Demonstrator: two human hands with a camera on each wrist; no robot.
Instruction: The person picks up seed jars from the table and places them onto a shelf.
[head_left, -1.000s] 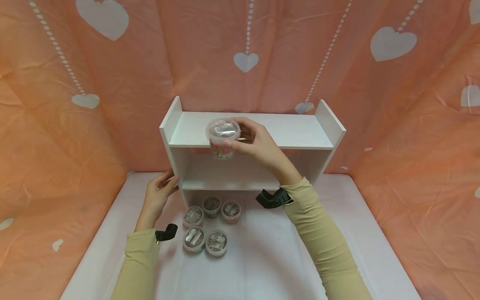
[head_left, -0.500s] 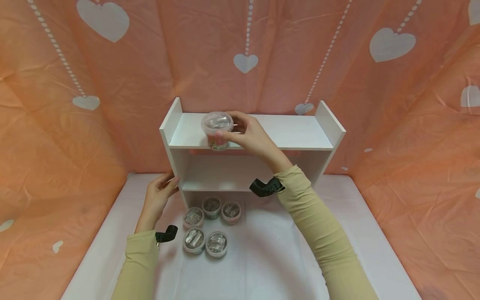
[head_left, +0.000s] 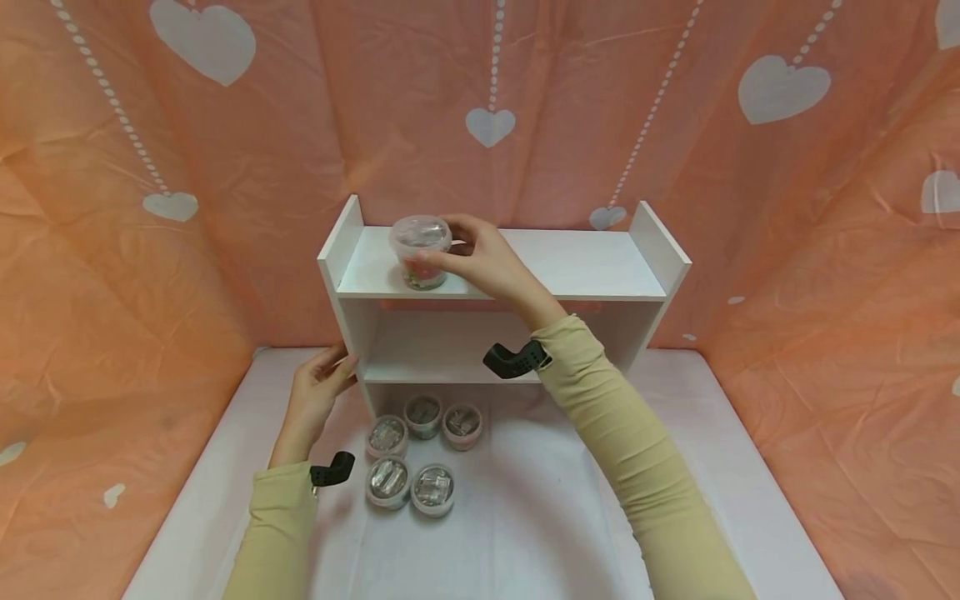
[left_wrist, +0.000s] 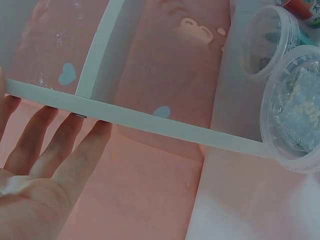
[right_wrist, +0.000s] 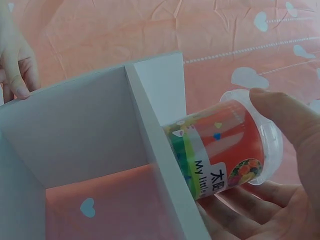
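Note:
My right hand (head_left: 480, 254) holds a clear plastic tub (head_left: 423, 265) with a lid, its thumb on the near side. The tub is upright at the left part of the top shelf of a white shelf unit (head_left: 562, 262); whether its base bears on the board I cannot tell. A red and green printed label shows on the tub (right_wrist: 220, 150) in the right wrist view. My left hand (head_left: 311, 396) touches the unit's left side panel. In the left wrist view its fingers (left_wrist: 75, 150) reach straight out against that panel.
Several similar lidded tubs (head_left: 432, 489) stand grouped on the white-covered table (head_left: 525, 533), in front of the unit's lower left. The middle shelf (head_left: 442, 342) lies below the top one. An orange cloth (head_left: 420, 100) with white hearts hangs behind and at both sides.
My right hand has carried the tub back and to the left, from in front of the top shelf to over its left part. My left hand stays at the side panel.

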